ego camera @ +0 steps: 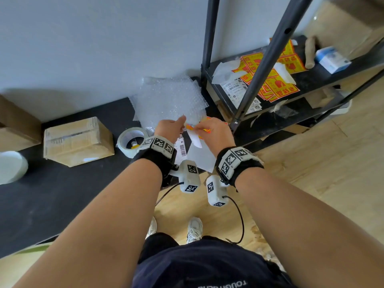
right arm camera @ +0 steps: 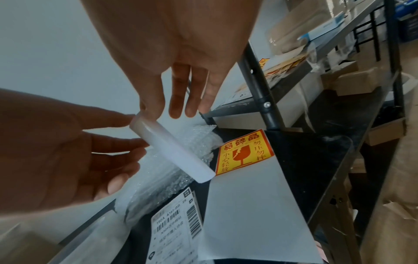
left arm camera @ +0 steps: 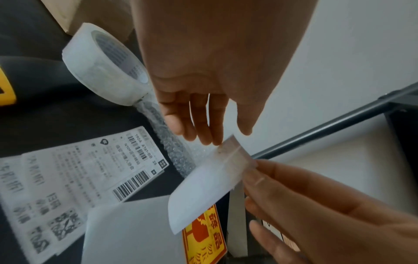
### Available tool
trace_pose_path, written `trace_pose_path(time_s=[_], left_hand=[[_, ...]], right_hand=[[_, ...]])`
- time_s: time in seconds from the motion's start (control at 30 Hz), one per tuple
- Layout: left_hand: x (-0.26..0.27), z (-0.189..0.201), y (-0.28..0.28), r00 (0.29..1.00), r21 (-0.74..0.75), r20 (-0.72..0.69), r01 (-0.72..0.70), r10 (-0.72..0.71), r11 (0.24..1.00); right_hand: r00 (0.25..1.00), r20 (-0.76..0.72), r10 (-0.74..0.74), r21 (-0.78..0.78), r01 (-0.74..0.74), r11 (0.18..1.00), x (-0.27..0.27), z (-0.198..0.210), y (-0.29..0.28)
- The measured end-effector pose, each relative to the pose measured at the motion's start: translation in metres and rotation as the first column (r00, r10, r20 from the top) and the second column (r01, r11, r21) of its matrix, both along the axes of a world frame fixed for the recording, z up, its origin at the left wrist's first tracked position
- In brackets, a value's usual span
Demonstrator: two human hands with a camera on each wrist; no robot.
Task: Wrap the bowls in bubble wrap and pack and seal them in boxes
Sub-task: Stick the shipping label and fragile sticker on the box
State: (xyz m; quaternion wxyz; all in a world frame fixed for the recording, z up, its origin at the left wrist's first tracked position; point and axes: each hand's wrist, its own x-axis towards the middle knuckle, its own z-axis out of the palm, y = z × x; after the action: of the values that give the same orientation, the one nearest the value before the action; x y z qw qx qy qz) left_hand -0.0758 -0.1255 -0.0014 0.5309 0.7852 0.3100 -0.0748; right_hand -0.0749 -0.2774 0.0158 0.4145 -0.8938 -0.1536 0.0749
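— Hands?
— Close together. Pinching a white strip (left arm camera: 203,187) with the right hand (left arm camera: 316,223), thumb on top; touching its upper corner with the left hand (left arm camera: 203,71), grip impossible to tell.
— Bubble wrap (ego camera: 168,98)?
— Flat on the black table (ego camera: 62,194), just beyond the fingertips; sealed box (ego camera: 76,140) well off left, past the tape roll (ego camera: 131,142).
— Seen from one view only?
— From the right wrist, a fragile sticker (right arm camera: 244,151) below the strip's lower end; from the head, box and shelf (ego camera: 272,48).

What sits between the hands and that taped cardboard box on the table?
A roll of clear tape stands on the black table between the left hand and the cardboard box. Nothing else visible lies between them.
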Motion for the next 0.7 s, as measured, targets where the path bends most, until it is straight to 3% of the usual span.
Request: trace_pose_path(time_s=[0.23,0.33,0.53,0.7], left_hand=[[-0.015,0.001,0.021,0.998,0.05,0.038,-0.058,0.056,0.997],[-0.02,0.0,0.032,0.996,0.114,0.054,-0.071,0.066,0.991],[-0.035,0.004,0.058,0.996,0.18,0.08,-0.038,0.024,0.983],[-0.053,0.008,0.087,0.992,0.183,0.097,-0.102,0.086,0.978]], right_hand=[[0.991,-0.1,0.093,-0.101,-0.103,0.99,0.003,0.001,0.013],[0.98,-0.197,0.04,-0.073,-0.055,0.996,0.005,0.002,0.024],[0.986,-0.135,-0.094,-0.154,0.073,0.985,0.012,0.0,0.049],[0.99,-0.134,-0.044,-0.18,0.02,0.983,0.006,0.002,0.08]])
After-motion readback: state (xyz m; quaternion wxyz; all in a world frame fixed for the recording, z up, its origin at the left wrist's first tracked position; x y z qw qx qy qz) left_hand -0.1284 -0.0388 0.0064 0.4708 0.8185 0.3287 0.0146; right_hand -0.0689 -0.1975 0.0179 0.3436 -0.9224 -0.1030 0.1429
